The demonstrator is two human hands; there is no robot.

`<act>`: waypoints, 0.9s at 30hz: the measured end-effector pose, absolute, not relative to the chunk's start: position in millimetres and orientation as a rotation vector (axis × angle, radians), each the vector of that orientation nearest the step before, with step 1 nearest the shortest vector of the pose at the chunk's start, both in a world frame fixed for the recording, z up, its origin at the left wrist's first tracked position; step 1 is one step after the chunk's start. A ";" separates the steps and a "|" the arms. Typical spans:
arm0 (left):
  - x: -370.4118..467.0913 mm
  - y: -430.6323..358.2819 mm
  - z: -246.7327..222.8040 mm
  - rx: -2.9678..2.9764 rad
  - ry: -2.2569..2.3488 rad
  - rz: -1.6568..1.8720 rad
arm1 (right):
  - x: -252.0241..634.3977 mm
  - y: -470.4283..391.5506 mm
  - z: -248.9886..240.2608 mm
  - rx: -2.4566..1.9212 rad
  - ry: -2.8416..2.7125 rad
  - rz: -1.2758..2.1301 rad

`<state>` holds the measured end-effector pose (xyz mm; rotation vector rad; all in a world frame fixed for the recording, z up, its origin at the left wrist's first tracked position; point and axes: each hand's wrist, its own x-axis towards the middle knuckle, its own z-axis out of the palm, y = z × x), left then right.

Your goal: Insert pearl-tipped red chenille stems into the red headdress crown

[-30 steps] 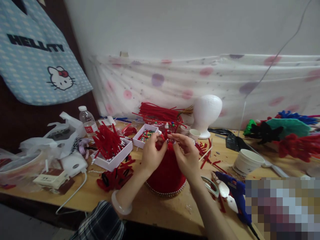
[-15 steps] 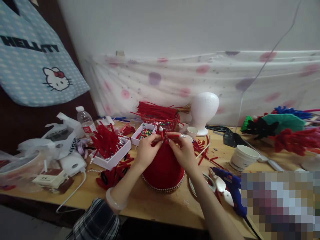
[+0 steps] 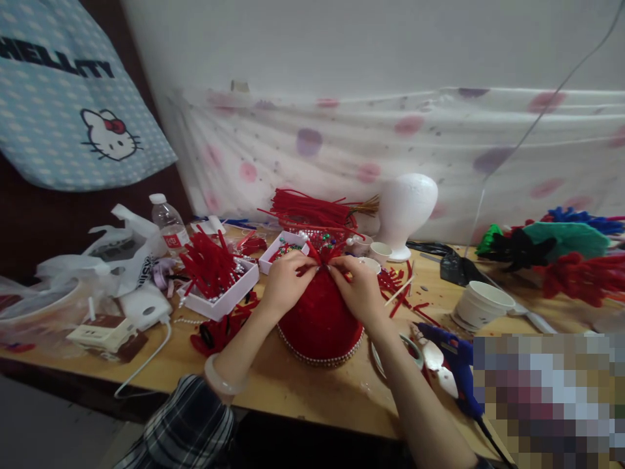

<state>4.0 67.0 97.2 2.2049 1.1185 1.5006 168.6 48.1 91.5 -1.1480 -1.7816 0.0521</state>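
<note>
A red dome-shaped piece with a string of pearls along its lower edge stands in the middle of the table. At its top is a bunch of red fuzzy strips, some tipped with white beads. My left hand pinches these strips from the left, fingers closed. From the right, my right hand pinches the same bunch, its fingertips close to those of my left hand. The exact spot of contact is small and partly hidden by the fingers.
Left on the table are a white box of red strips, a bottle and plastic bags. Behind stand a red basket and a white foam head. A blue glue gun and white cups lie right.
Both hands have stayed at the dome's top, with fingertips slightly lower. The red strips there now spread out to both sides. The whole view has shifted a little.
</note>
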 end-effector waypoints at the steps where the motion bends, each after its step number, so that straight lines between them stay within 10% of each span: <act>1: 3.3 67.4 99.2 2.238 1.115 1.478 | 168.3 47.4 91.9 -1.156 -1.786 0.045; 17: -36.3 31.7 101.7 2.425 1.183 1.295 | 179.7 15.2 84.4 -1.235 -1.657 -0.109; 27: -163.0 57.9 137.4 1.868 1.980 1.469 | 177.4 -28.1 71.3 -1.315 -1.485 -0.105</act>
